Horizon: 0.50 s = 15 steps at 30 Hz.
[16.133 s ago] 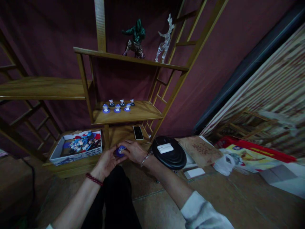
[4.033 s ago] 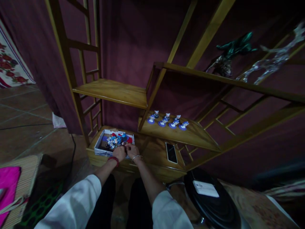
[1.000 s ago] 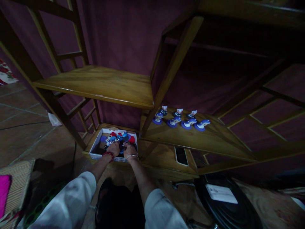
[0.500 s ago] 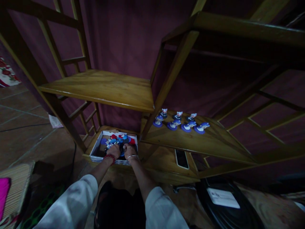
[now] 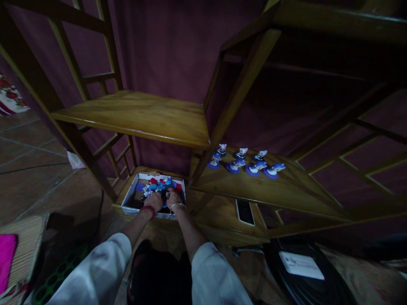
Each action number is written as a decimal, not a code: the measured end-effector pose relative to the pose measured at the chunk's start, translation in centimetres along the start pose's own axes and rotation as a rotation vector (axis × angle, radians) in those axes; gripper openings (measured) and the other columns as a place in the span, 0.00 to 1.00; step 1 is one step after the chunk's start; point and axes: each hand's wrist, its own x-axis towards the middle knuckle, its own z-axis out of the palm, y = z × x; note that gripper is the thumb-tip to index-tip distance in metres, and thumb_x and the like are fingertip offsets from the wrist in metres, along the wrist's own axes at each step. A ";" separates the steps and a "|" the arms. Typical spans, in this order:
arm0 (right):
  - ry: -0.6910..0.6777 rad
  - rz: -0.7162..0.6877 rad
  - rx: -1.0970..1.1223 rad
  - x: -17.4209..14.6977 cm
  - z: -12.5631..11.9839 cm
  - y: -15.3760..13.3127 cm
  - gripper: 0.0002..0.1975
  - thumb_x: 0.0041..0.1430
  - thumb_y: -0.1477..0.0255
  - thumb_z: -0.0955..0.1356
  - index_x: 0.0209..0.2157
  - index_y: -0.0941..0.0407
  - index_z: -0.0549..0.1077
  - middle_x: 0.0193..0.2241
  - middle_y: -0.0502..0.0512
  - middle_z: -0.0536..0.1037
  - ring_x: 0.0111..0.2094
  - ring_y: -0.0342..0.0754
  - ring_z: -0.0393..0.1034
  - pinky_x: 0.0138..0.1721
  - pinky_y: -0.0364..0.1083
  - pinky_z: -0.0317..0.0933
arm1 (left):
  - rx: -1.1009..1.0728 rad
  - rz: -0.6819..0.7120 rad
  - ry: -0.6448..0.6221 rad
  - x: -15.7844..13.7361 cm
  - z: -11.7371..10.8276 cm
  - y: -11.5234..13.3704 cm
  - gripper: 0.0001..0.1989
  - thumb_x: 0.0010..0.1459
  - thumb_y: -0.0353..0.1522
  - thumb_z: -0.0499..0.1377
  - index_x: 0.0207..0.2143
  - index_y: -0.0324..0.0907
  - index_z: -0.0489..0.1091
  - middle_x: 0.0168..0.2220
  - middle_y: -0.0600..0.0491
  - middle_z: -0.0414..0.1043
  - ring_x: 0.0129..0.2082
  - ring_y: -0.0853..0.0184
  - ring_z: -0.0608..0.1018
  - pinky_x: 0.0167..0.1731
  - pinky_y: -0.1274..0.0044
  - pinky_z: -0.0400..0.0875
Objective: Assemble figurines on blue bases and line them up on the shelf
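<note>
My left hand (image 5: 154, 201) and right hand (image 5: 174, 198) are in the cardboard box (image 5: 131, 210), figurines (image 5: 153, 186) just beyond them; I can't tell their grip.

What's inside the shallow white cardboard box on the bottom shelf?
The shallow white cardboard box holds a jumbled pile of small blue, white and red figurines, with a round purple piece at its left. The left hand and right hand hide anything beneath them.

Wears loose, softly creased sleeves (image 5: 97, 264), white to pale grey in shadow, ending partway along the forearms (image 5: 137, 226). Has a beaded red bracelet (image 5: 148, 209) next to the left hand (image 5: 154, 201), a slim silver bangle (image 5: 177, 204) next to the right hand (image 5: 173, 198), and black trousers (image 5: 162, 275).
</note>
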 end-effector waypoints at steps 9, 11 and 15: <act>0.078 -0.055 0.054 0.7 1.0 0.7 0.17 0.50 0.75 0.62 0.45 0.56 0.66 0.45 0.57 0.68 0.46 0.46 0.62 0.48 0.42 0.53 | -0.015 0.029 0.020 0.1 0.2 -0.1 0.17 0.55 0.34 0.44 0.40 0.37 0.67 0.39 0.40 0.70 0.41 0.59 0.72 0.38 0.71 0.65; 0.075 -0.051 0.047 0.6 0.9 0.7 0.16 0.50 0.75 0.63 0.43 0.54 0.68 0.44 0.55 0.69 0.44 0.46 0.64 0.46 0.42 0.54 | -0.021 0.050 0.016 0.0 0.1 -0.1 0.17 0.55 0.34 0.45 0.40 0.39 0.68 0.39 0.42 0.71 0.41 0.60 0.73 0.38 0.73 0.65; 0.069 -0.043 0.022 0.2 0.6 0.5 0.16 0.49 0.76 0.64 0.42 0.54 0.68 0.43 0.55 0.70 0.43 0.46 0.64 0.44 0.41 0.55 | -0.031 0.078 0.014 -0.1 0.0 -0.2 0.15 0.54 0.32 0.46 0.41 0.41 0.68 0.39 0.44 0.71 0.40 0.62 0.73 0.38 0.74 0.66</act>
